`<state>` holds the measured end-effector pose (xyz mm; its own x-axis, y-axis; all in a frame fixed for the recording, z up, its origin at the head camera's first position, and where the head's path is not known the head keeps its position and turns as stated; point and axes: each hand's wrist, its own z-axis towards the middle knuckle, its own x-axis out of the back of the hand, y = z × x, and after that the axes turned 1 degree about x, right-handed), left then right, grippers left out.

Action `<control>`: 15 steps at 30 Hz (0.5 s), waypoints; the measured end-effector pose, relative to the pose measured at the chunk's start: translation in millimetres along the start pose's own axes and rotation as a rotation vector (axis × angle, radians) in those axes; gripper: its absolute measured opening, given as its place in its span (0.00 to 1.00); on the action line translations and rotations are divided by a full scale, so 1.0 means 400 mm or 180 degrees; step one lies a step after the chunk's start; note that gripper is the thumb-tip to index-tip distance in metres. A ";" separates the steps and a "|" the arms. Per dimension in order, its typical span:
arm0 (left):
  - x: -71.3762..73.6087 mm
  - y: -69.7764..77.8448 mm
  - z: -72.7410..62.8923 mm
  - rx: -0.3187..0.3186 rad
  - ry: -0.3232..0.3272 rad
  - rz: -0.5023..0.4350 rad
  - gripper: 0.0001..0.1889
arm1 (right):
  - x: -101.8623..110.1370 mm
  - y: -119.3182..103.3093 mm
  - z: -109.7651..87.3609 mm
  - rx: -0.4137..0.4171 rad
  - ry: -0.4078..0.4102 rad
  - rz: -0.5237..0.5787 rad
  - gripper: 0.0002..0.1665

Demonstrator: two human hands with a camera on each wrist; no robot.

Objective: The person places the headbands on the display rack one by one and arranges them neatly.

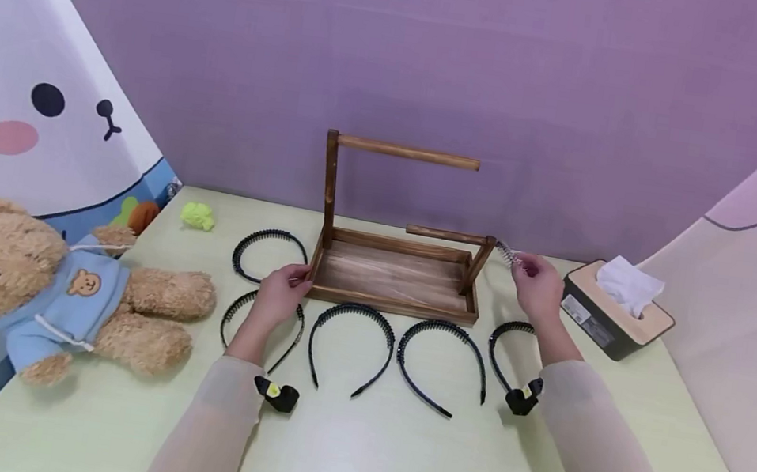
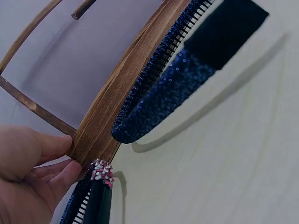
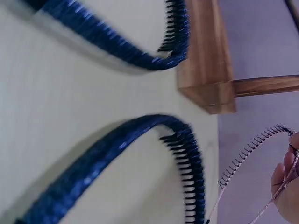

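My left hand [image 1: 280, 295] pinches the left front corner of a brown wooden stand [image 1: 384, 303] between thumb and fingers; the left wrist view shows this grip up close. The stand has a shallow tray base, a tall post with a long bar at left and a short post with a lower bar at right. Right of the short post, my right hand [image 1: 538, 289] holds a thin pale pinkish toothed headband [image 3: 254, 145] raised near the bar's outer end. Dark blue glittery toothed headbands, such as one in front of the tray [image 1: 356, 308], lie on the table.
At right stands a tissue box [image 1: 614, 323] with a tissue sticking out. A teddy bear [image 1: 84, 293] in a blue top lies at left, and a small yellow-green object [image 1: 198, 215] sits near the back edge. Purple cloth [image 1: 414, 73] hangs behind the table.
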<state>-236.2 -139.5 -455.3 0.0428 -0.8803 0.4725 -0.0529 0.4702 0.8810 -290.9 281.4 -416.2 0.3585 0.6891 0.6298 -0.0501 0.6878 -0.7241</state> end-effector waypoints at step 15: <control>0.004 -0.005 0.004 -0.0084 0.0038 -0.0015 0.20 | 0.024 -0.148 0.009 -0.0110 0.0686 0.1126 0.16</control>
<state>-237.5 -141.8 -456.3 0.0550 -0.8818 0.4684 -0.0264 0.4676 0.8835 -287.8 248.0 -366.2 0.5120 0.8156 0.2696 -0.1752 0.4064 -0.8967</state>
